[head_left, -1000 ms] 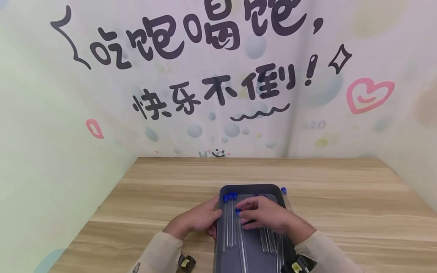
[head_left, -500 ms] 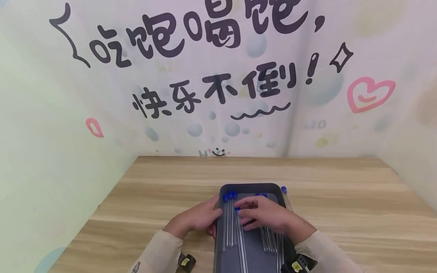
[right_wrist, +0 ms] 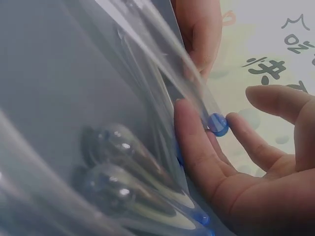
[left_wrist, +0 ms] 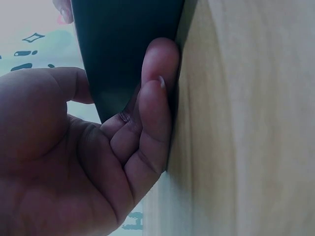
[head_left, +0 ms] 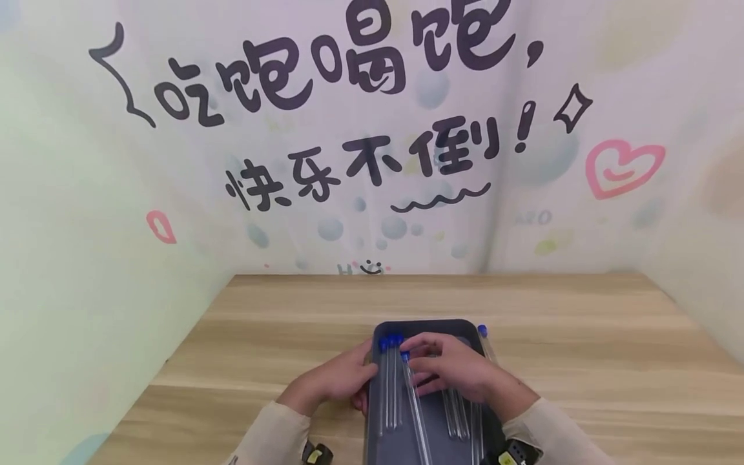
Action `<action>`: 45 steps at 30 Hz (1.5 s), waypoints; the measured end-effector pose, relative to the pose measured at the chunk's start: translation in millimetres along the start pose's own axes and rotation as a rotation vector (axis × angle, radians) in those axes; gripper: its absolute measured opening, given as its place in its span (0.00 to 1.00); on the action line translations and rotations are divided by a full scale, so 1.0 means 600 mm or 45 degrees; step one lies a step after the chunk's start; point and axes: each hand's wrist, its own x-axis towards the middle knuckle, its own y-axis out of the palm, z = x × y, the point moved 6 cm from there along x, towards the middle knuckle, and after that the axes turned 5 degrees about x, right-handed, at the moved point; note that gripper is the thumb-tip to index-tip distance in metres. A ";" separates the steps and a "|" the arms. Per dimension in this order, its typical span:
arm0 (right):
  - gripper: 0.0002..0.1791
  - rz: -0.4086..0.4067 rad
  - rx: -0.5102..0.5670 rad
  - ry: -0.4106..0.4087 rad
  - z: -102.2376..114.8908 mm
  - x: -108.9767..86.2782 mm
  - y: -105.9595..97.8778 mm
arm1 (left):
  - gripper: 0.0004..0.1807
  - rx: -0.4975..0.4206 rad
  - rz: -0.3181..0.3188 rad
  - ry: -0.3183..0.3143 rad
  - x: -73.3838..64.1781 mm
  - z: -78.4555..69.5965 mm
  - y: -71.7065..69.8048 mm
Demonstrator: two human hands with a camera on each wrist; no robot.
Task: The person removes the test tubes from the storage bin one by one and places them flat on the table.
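Beige-sleeved, the left hand (head_left: 347, 371), fingers curled, gripped a dark-gray rectangular tray (head_left: 427, 327); beside its row of clear blue-capped tubes (head_left: 390, 387), a lone blue-capped tube (head_left: 418, 423), freshly swung rightward, slanted over the tray, seemingly parting from them, pinched by the half-open right hand (head_left: 453, 368).

On the table (head_left: 279, 329), a tray (head_left: 427, 326) holds tubes (head_left: 391, 387) left and right

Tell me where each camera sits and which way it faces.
Head: worn on the head, facing forward and down at the tray and lettered backdrop; left hand, right hand and both sleeves show.
Left wrist: on that wrist, facing the tray's side; that hand's palm and fingers show.
Right wrist: on that wrist, looking across the tray; both hands partly show.
Head and right wrist views share the blue-capped tube.
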 end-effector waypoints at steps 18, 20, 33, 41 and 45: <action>0.32 -0.063 0.048 -0.019 -0.018 -0.006 0.006 | 0.25 -0.031 0.018 -0.034 -0.019 0.017 0.017; 0.32 -0.069 0.050 -0.020 -0.016 -0.008 0.004 | 0.25 -0.028 0.018 -0.029 -0.017 0.016 0.017; 0.32 -0.135 -0.005 -0.080 0.010 -0.012 -0.007 | 0.28 0.002 0.010 -0.012 -0.006 0.014 0.012; 0.30 -0.152 -0.048 -0.127 0.042 -0.012 -0.014 | 0.28 0.048 -0.010 0.015 -0.003 0.009 -0.002; 0.30 -0.155 -0.063 -0.139 0.049 -0.015 -0.019 | 0.28 0.027 0.001 0.034 -0.001 0.006 -0.002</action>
